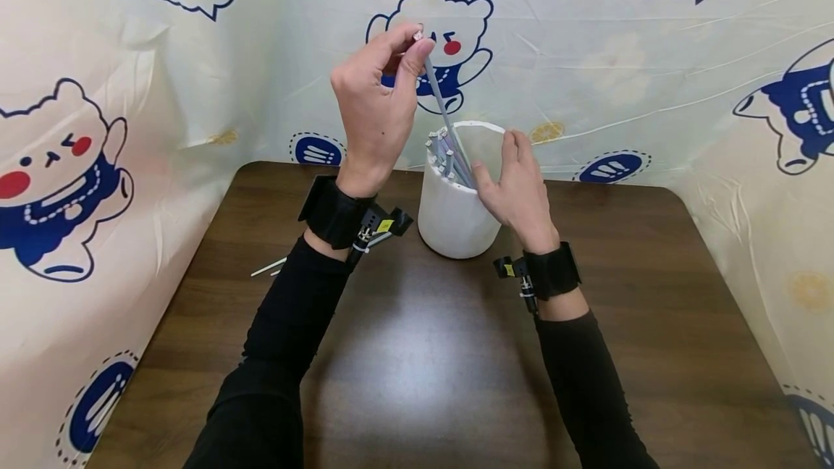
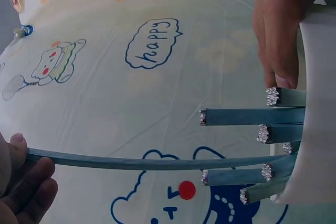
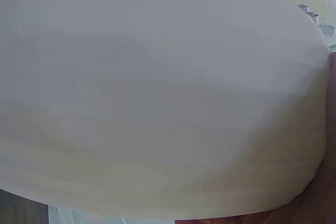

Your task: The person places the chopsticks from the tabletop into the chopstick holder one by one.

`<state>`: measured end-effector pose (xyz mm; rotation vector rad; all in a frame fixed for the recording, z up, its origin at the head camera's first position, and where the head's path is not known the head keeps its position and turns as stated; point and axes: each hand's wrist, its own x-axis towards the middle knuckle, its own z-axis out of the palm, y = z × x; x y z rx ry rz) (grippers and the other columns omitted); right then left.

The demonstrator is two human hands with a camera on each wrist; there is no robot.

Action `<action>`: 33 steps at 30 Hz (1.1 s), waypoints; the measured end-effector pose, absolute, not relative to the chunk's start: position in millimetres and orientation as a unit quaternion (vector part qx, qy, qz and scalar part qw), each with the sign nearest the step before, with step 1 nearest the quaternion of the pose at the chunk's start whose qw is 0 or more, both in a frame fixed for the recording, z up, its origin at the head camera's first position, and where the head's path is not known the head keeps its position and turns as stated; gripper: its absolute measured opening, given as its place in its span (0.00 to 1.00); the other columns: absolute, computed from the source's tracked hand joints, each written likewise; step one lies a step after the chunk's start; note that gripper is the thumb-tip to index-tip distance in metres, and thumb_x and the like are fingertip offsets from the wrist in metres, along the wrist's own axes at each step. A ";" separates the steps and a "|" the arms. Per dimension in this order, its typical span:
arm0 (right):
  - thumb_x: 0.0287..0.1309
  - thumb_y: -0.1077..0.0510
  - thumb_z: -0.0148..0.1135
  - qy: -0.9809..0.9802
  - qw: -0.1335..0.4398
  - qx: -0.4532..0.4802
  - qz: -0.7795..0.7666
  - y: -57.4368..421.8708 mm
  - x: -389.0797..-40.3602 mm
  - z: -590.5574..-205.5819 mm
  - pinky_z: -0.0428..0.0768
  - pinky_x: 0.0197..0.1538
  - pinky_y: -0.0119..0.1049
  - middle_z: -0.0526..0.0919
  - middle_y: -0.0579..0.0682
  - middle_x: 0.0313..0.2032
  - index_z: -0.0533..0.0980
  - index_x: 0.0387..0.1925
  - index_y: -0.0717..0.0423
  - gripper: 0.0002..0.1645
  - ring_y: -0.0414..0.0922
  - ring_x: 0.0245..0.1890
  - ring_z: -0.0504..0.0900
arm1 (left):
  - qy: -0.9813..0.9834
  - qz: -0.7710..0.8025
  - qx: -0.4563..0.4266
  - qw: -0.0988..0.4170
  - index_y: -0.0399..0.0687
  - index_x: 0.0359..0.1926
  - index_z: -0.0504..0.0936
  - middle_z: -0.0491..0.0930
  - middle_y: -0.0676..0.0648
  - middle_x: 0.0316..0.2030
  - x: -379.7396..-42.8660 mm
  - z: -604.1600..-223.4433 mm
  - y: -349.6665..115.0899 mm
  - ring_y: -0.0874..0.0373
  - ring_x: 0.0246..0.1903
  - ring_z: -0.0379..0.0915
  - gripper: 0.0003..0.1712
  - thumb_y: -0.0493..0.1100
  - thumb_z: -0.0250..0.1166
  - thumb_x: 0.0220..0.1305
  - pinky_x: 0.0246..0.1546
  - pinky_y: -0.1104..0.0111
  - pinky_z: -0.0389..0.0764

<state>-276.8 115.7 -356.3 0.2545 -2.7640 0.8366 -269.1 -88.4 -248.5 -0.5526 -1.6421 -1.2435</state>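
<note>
Between thumb and fingertips, my left hand (image 1: pixel 378 100) pinches the upper end of a long, thin blue-grey stick (image 1: pixel 436 89). Its lower end reaches into a white round container (image 1: pixel 456 219) standing upright on the table. Several similar sticks (image 2: pixel 231 117) with silvery, crimped-looking ends poke out of the container's left side; what they are exactly I cannot tell. My right hand (image 1: pixel 521 190) grips the container's right side at the rim. In the right wrist view, the container's wall (image 3: pixel 157 103) fills most of the picture, with that hand along its edge.
Thin pale sticks (image 1: pixel 268 267) lie on the brown wooden table (image 1: pixel 417 375), partly hidden behind my left forearm. A pale printed sheet (image 1: pixel 554 42) with cartoon bears hangs behind the table and along both sides.
</note>
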 end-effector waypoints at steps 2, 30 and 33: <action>0.70 0.37 0.47 -0.947 0.120 0.086 0.286 115.3 -276.8 -355.9 0.67 0.70 0.64 0.53 0.59 0.79 0.51 0.78 0.65 0.49 0.61 0.75 0.61 | -0.679 -0.510 -0.219 0.481 0.31 0.45 0.87 0.88 0.38 0.33 -272.0 -250.8 -89.2 0.51 0.31 0.85 0.14 0.40 0.67 0.68 0.42 0.73 0.84; 0.69 0.37 0.48 -0.947 0.119 0.083 0.285 115.1 -277.7 -356.6 0.66 0.71 0.65 0.53 0.59 0.79 0.51 0.78 0.65 0.49 0.61 0.75 0.62 | -0.750 -0.519 -0.147 0.382 0.39 0.49 0.88 0.90 0.41 0.41 -301.6 -292.7 -90.7 0.53 0.37 0.85 0.15 0.44 0.67 0.68 0.43 0.74 0.82; 0.69 0.38 0.48 -0.947 0.120 0.084 0.285 115.3 -278.1 -356.2 0.66 0.71 0.65 0.53 0.59 0.79 0.52 0.78 0.64 0.49 0.62 0.74 0.62 | -0.767 -0.513 -0.136 0.361 0.40 0.49 0.89 0.90 0.41 0.41 -306.0 -300.3 -92.0 0.52 0.37 0.84 0.15 0.44 0.68 0.67 0.42 0.74 0.81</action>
